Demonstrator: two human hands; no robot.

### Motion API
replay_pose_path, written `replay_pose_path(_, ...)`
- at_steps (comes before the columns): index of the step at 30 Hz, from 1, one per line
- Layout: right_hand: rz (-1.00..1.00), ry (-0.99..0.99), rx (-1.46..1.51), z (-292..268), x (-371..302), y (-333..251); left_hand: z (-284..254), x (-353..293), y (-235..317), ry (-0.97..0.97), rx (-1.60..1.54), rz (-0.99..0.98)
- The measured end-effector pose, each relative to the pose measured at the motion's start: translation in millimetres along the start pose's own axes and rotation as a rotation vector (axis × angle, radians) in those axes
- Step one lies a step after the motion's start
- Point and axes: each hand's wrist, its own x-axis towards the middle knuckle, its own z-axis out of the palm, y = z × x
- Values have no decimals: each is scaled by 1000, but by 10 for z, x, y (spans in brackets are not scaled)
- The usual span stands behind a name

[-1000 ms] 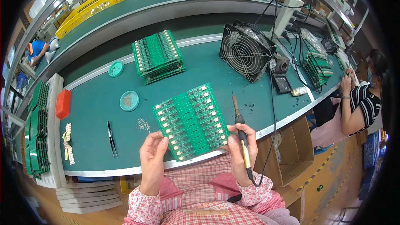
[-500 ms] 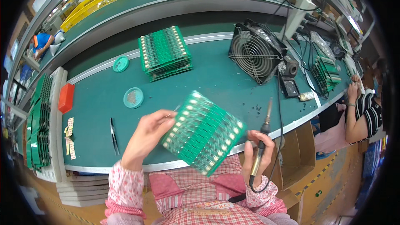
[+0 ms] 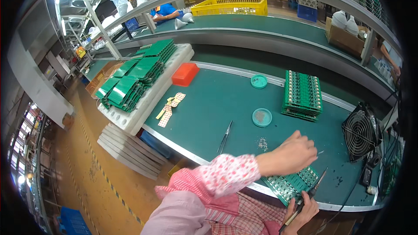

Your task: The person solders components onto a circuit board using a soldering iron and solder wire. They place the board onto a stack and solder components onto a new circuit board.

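Note:
A green circuit board (image 3: 285, 187) with rows of small parts lies at the bench's front edge, partly hidden under my left hand. My left hand (image 3: 292, 154) is closed above the board, fingers bent together. A thin pale tip shows just past its fingers, but I cannot make out what they hold. My right hand (image 3: 307, 212), at the board's near right corner, grips a soldering iron (image 3: 300, 207) whose tip points up and away. Small pale bits (image 3: 262, 144) lie beyond my left wrist, below a round teal dish (image 3: 261, 117). Tweezers (image 3: 225, 137) rest on the bench farther left.
A stack of boards (image 3: 302, 95) stands at the back, near another teal dish (image 3: 258, 81). A black fan (image 3: 360, 132) and cables occupy the right. To the left are an orange-red bin (image 3: 185, 74), paper strips (image 3: 170, 109) and boards (image 3: 139, 74) on white foam (image 3: 174, 67).
The view has swung left. The circuit board has come down from mid-air to the bench edge. My left hand has left its side and moved over it. Pale bits now lie near the dish.

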Motion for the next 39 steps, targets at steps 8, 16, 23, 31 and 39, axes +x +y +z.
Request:
replay_pose_path(8, 22, -85, 255, 141, -82, 22, -202, -913, 470, 0, 150, 189)
replay_pose_path(16, -102, -239, 230, -16, 28, -105, -123, -1345, 414, 112, -20, 27)
replay_pose_path(23, 48, -224, 125, 117, -9, 11, -180, -1677, 280, 317, -73, -380)
replay_pose_path(31, 72, -215, 67, 182, 78, -70, -100, -1621, 239, 278, -76, -337)
replay_pose_path(39, 39, -60, 324, -109, 84, -118, -91, -1555, 281, 252, -70, -329)
